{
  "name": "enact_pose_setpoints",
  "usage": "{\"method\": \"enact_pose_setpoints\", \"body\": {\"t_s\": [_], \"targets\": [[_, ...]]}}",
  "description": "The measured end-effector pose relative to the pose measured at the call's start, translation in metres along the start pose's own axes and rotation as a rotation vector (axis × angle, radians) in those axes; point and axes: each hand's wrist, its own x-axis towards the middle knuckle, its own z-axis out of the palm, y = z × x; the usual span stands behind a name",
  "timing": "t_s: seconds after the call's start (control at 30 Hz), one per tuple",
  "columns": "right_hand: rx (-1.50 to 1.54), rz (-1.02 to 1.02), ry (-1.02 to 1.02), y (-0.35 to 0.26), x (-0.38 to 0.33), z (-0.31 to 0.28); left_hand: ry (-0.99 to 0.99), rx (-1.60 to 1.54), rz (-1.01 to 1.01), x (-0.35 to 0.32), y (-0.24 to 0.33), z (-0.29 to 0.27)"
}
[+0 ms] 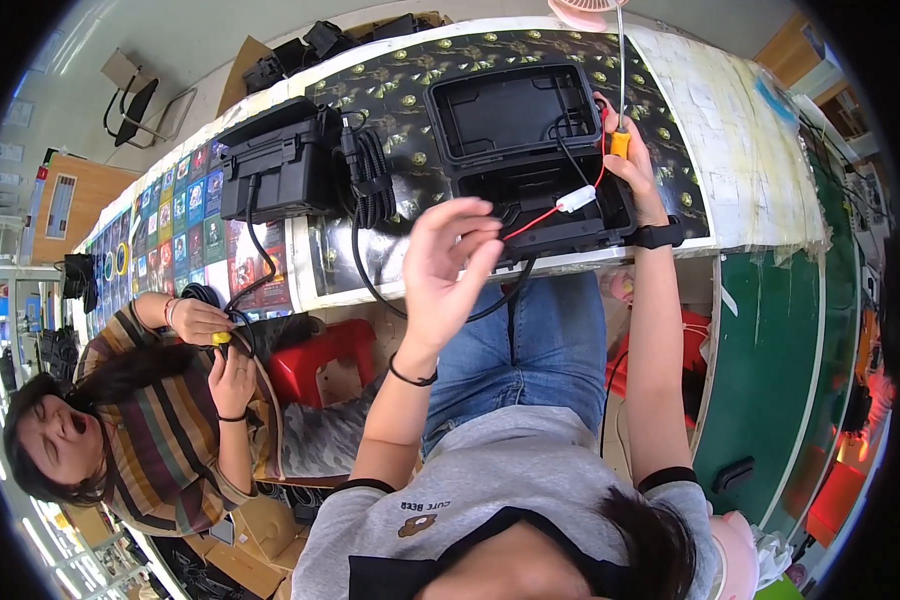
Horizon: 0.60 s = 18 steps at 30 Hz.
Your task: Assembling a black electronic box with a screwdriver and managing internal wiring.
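Observation:
An open black plastic case (530,155) lies on the table before me, its lid tipped back. My right hand (634,165) is at the case's right side, fingers closed around the yellow handle of a screwdriver (621,143); its long thin shaft points away from me. A red wire (536,221) with a white connector (576,199) crosses the case opening, and a black cable runs inside. My left hand (448,268) hovers at the case's front left, fingers loosely curved and apart, tips close to the red wire's end. Whether they touch the wire is hard to see.
Left of the case stands a closed black case (282,165) beside a coiled black cable (368,178). A pink fan (582,10) is at the table's far edge. A co-worker (160,420) at my left handles a yellow-ended cable near a red stool (322,360).

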Motion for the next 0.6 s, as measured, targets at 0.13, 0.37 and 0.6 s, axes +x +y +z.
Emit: {"method": "enact_pose_setpoints", "body": {"t_s": [0.13, 0.37, 0.6], "targets": [[-0.065, -0.034, -0.006, 0.002, 0.001, -0.001, -0.122, 0.451, 0.142, 0.004, -0.001, 0.015], [0.050, -0.011, -0.018, -0.002, -0.003, 0.003, -0.275, 1.019, 0.484, -0.013, -0.010, 0.018], [0.124, 0.047, -0.064, 0.008, -0.005, -0.003, -0.107, 1.227, 0.435, -0.022, -0.019, 0.012]]}}
